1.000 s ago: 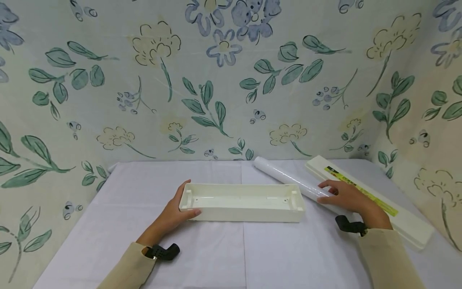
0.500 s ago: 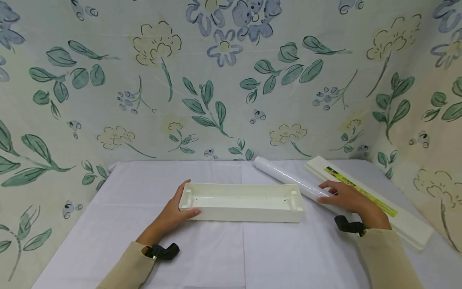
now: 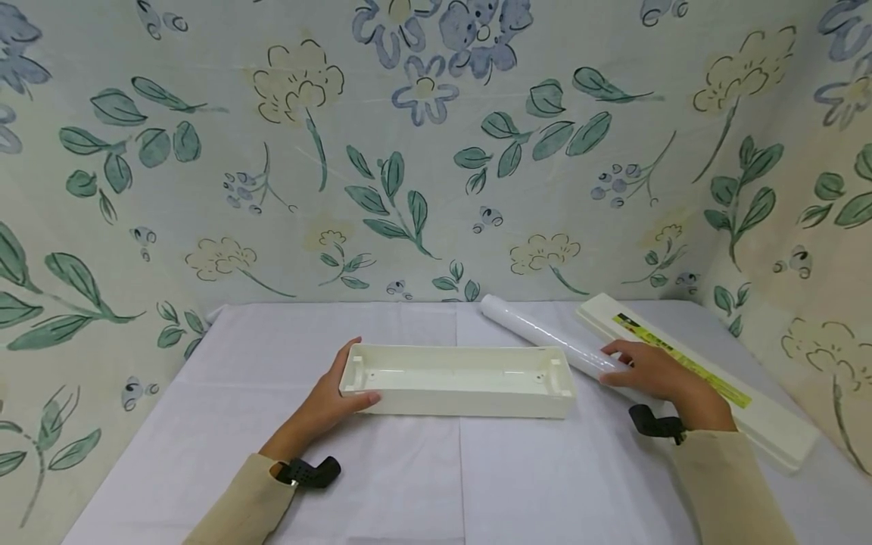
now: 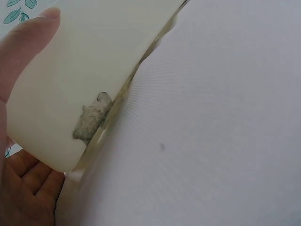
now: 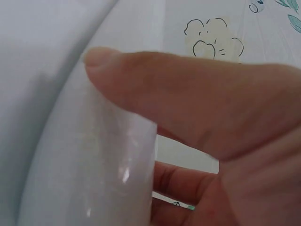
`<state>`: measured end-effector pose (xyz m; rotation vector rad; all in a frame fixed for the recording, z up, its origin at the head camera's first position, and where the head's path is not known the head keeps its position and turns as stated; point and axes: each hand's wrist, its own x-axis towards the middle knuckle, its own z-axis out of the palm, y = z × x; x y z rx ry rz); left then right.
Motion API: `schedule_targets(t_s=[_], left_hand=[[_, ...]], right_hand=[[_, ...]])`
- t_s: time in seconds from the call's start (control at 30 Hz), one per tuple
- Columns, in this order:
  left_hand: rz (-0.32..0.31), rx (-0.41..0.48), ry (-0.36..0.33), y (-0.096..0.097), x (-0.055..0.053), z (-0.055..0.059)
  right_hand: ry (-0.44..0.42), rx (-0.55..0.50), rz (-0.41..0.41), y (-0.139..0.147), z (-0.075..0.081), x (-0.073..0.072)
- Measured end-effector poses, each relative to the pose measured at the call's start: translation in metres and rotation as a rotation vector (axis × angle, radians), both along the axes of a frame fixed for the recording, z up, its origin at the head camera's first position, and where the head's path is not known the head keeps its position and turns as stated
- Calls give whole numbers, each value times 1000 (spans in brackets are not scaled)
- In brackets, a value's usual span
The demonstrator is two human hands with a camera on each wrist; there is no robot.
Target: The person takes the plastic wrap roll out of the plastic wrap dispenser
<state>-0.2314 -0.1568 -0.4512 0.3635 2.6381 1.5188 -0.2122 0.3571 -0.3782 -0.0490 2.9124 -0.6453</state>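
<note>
A long cream plastic box (image 3: 470,403), open at the top, lies crosswise on the table. My left hand (image 3: 325,401) grips its left end, thumb over the front wall and fingers behind. The left wrist view shows a grey patch (image 4: 94,117) on the box's wall near its lower edge. To the right, a roll of clear plastic film (image 3: 527,327) lies slantwise, its far end near the back edge. My right hand (image 3: 657,372) holds this roll around its nearer half. In the right wrist view the thumb (image 5: 141,75) lies across the shiny film, with fingers on the other side.
A long cream lid (image 3: 777,430) with a yellow label (image 3: 681,359) lies slantwise right of the roll, partly behind my right hand. White cloth (image 3: 381,484) covers the table. Flower-patterned fabric (image 3: 422,189) hangs behind and at the sides.
Hardly anything moves. Both hands keep their hold on the box and the roll, and the head view shifts very slightly.
</note>
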Motion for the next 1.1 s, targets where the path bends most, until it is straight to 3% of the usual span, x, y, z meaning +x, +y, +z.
schedule_targets(t_s=[0.9,1.1], left_hand=[[-3,10,13,0,3,5],[-45,54,22,-1,1,7]], right_hand=[[-42,50,-5,2,0,4],[-29,49,8,2,3,3]])
